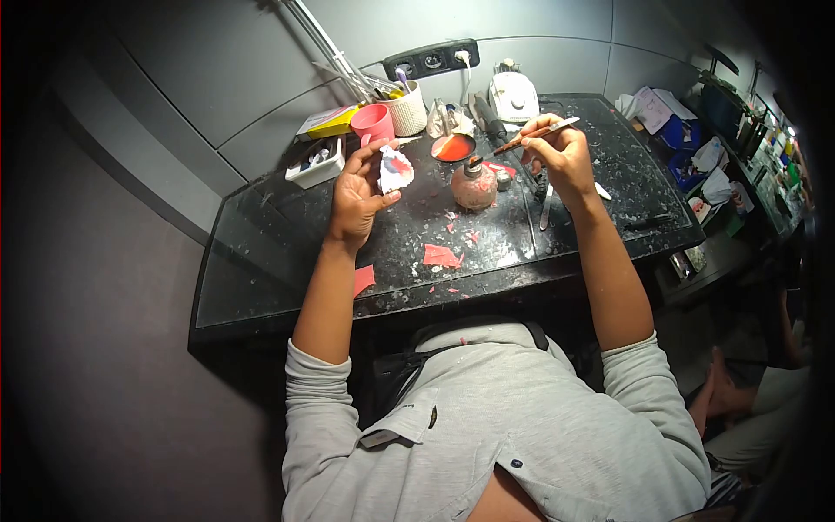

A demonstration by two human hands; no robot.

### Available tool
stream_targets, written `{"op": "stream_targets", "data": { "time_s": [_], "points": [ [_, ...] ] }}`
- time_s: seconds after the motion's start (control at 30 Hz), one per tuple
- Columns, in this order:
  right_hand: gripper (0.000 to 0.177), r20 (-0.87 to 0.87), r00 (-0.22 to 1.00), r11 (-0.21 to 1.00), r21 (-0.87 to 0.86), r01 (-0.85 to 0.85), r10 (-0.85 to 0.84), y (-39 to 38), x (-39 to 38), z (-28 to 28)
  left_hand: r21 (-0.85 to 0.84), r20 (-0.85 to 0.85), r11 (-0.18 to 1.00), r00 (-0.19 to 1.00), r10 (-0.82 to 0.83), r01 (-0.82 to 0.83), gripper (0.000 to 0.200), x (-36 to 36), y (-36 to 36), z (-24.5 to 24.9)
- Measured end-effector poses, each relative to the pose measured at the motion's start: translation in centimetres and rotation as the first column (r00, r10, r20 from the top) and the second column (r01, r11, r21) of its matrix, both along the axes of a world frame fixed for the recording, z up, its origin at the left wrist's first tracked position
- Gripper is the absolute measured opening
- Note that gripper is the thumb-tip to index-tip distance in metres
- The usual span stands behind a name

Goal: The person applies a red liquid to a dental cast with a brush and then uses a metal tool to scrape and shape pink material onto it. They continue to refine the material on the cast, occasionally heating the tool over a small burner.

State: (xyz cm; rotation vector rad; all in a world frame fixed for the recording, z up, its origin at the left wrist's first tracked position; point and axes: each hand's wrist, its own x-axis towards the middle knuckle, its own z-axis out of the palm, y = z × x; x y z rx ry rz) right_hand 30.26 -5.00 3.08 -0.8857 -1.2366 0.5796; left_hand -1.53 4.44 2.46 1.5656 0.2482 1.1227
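Observation:
My left hand (355, 207) is closed around the edges of a white dental cast (397, 177) with a pink wax patch on it, held up above the desk. Between the fingertips of my right hand (564, 158) is a slim wax knife (513, 144), its dark tip pointing left. That tip is just above and right of a round, pink-stained spirit burner (474, 188); I cannot make out a flame. Behind the burner lies a round dish (454, 148) with glossy red material. A pink wax sheet (442, 256) and crumbs are scattered in front of it.
A pink mug (372, 120), a woven pot (405, 111) of tools and a white tray (317, 165) stand at the back left. A white control unit (514, 97) with a handpiece is behind. Another person's leg (731, 400) shows at right.

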Motion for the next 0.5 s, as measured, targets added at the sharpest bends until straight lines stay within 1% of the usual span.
{"op": "stream_targets", "data": {
  "time_s": [0.1,0.17,0.2,0.27,0.3,0.37,0.43,0.5],
  "points": [
    [0.010,0.000,1.000,1.000,-0.003,-0.023,0.023,-0.2,-0.1,0.1,0.012,-0.002,1.000,1.000,-0.008,0.008,0.080,0.0,0.1,0.0],
    [0.010,0.003,0.995,0.995,0.011,-0.098,0.098,-0.4,-0.2,0.1,0.011,-0.003,1.000,1.000,-0.003,0.003,0.080,0.0,0.1,-0.2],
    [0.010,0.001,0.995,0.995,0.011,-0.098,0.098,-0.7,-0.2,0.3,0.013,-0.003,1.000,1.000,-0.002,0.002,0.080,0.0,0.0,-0.1],
    [0.011,0.002,0.993,0.983,0.142,-0.118,0.119,-1.1,-0.4,0.9,0.017,0.004,1.000,1.000,-0.011,0.011,0.081,-0.1,-0.1,0.0],
    [0.011,0.000,0.993,0.983,0.140,-0.117,0.118,-1.2,-0.4,0.9,0.018,0.011,1.000,1.000,-0.019,0.019,0.081,-0.1,-0.3,0.1],
    [0.012,0.015,1.000,0.988,0.156,0.003,-0.006,-1.1,-0.5,0.9,0.014,0.004,1.000,1.000,-0.017,0.017,0.081,-0.1,-0.7,0.3],
    [0.012,0.039,0.999,0.987,0.160,-0.009,0.002,-1.2,-0.9,0.9,0.012,-0.001,1.000,1.000,-0.014,0.014,0.080,-0.1,-0.8,0.4],
    [0.014,0.144,0.989,0.990,0.141,-0.011,-0.010,-1.0,-1.1,0.7,0.037,-0.005,0.999,1.000,-0.016,0.016,0.079,-0.1,-1.0,0.4]
  ]
}}
